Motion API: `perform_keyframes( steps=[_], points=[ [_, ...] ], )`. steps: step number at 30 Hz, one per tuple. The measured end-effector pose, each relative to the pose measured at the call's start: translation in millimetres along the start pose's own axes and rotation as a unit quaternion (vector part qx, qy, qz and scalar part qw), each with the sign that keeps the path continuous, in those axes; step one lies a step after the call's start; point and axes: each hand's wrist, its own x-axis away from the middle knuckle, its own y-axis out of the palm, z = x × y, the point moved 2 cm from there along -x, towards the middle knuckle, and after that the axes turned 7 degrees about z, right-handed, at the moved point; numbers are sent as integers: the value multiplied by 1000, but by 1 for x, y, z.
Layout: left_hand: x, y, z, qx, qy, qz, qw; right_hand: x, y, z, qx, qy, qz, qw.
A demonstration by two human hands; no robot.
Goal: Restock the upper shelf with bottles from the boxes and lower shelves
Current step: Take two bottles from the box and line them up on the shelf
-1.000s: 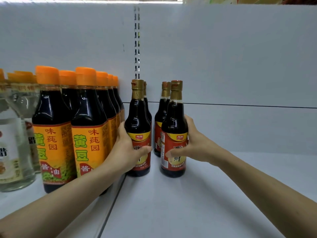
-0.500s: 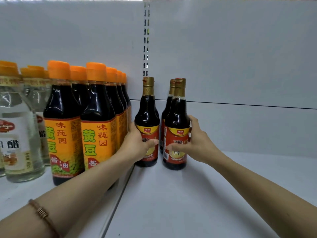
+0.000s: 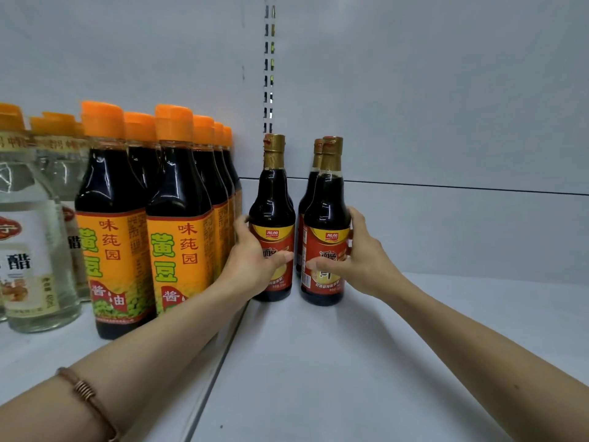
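Two dark bottles with gold caps and red labels stand upright on the white shelf (image 3: 366, 362). My left hand (image 3: 251, 260) grips the left bottle (image 3: 272, 199) around its label. My right hand (image 3: 360, 260) grips the right bottle (image 3: 325, 202) the same way. Behind the right bottle stands another one of the same kind (image 3: 314, 173), mostly hidden. Whether a further bottle stands behind the left one I cannot tell.
Rows of larger soy sauce bottles with orange caps (image 3: 178, 218) stand close to the left of my left hand. Clear vinegar bottles (image 3: 28, 244) stand at the far left. The white back wall (image 3: 446, 106) closes the shelf behind.
Both bottles have been pushed farther back on the shelf, toward the ones behind. My hands keep their grip. The view has shifted to the left.
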Motion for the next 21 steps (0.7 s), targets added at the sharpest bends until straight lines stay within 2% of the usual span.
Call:
perform_keyframes(
  steps=[5,9,16,21],
  points=[
    [3,0,3,-28,5,6,1000,6,1,-9,15,6,11,1000],
    [20,2,2,-41,-49,0,998,20,-5,-22,4,38,-6,999],
    [74,-19,29,-47,7,17,999,63,-45,-45,-51,-7,-55,997],
    [138,-50,42,-80,59,103,990,102,-55,-61,-82,-50,-127,987]
  ],
)
